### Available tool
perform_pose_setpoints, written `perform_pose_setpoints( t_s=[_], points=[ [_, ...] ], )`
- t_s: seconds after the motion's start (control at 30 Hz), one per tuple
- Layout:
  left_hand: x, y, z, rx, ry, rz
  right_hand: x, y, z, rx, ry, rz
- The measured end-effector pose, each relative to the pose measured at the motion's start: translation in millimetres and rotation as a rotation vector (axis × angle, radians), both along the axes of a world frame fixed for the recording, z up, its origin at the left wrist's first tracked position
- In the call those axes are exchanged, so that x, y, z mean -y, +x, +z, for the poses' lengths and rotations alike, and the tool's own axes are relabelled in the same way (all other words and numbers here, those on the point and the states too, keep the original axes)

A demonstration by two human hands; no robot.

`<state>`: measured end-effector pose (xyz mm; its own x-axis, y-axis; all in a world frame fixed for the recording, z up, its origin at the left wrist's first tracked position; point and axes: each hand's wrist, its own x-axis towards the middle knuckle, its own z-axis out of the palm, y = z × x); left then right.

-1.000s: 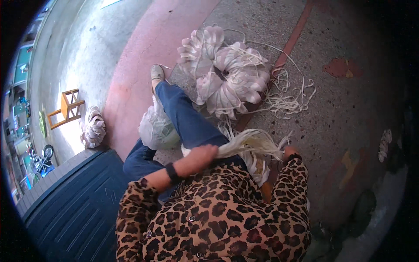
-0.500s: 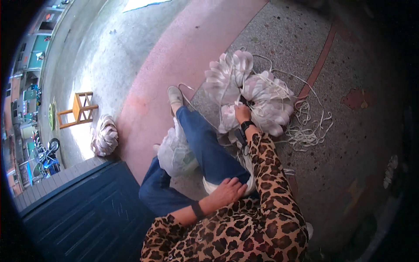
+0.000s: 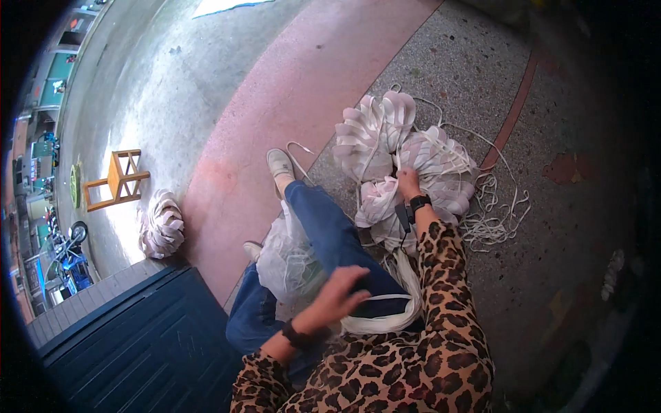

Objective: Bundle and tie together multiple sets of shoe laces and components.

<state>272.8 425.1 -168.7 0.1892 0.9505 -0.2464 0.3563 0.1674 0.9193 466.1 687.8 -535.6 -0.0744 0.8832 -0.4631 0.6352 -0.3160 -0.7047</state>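
White bundle [image 3: 441, 162] of looped bands lies on the speckled floor [image 3: 475, 76], beside the pink band's [image 3: 289, 89] edge. The right hand [image 3: 408, 182] touches its middle, fingers bent; I cannot tell what they grip. The blurred left hand [image 3: 339, 294], spread and empty, hovers near pale strands [image 3: 389, 322] across the lap. Beyond the pink band is a wooden chair [image 3: 117, 180].

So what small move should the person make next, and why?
Probably lower the left hand onto the curved hank of white strands to steady it. That hand looks open, though motion-blurred, and is close beside the hank, while the right hand reaches in among the pale ruffled bundles; its exact grip is unclear.
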Motion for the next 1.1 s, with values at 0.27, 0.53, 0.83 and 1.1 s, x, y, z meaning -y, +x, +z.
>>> perform_pose_setpoints(
  t_s=[0.27,0.53,0.83,1.1],
  points=[
    [-46,-28,-12,0.346,-0.392,0.382,108,-31,302,-0.733,-0.378,0.443],
    [-53,-83,30,1.041,-0.413,0.86,123,10,321,-0.553,-0.222,0.766],
    [65,-159,47,1.015,-0.202,1.118,68,158,419,-0.233,-0.072,0.396],
    [126,-185,66,0.907,-0.134,1.34,39,354,415,-0.022,0.144,-0.134]
  ],
)
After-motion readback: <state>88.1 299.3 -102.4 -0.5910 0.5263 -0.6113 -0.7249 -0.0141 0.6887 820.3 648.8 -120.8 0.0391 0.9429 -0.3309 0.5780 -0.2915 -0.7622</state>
